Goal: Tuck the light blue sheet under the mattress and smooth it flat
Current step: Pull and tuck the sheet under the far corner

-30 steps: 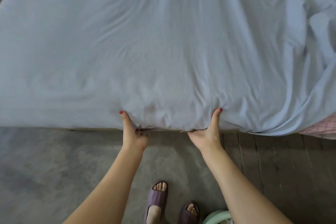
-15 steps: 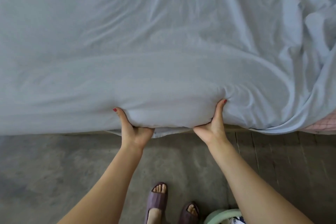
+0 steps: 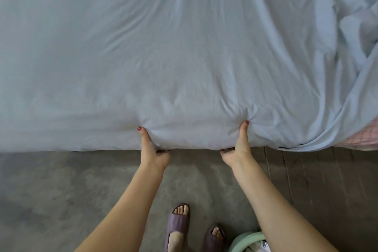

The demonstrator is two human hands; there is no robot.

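The light blue sheet (image 3: 184, 47) is covering nearly the whole bed in front of you, lying fairly flat across the middle and left, while at the right it is bunching into deep folds and draping over the corner. Its near edge is running along the side of the mattress, just above the floor (image 3: 51, 190). At the far right a pink checked cloth (image 3: 362, 139) is peeking out from beneath the sheet.

Your left hand (image 3: 152, 149) is gripping the near edge of the sheet: the thumb is lying up against the side, and the fingers are curling under the edge, out of sight. Your right hand (image 3: 238, 147) is holding the same edge a little way to the right in the same manner, thumb up and fingers hooked underneath. The fabric between the two hands is puckering into small creases, strongest around the right thumb.

Down on the floor, your feet are standing in purple slippers (image 3: 178, 223), and a pale green tub (image 3: 245, 241) is sitting just beside your right foot, partly hidden by your right forearm.
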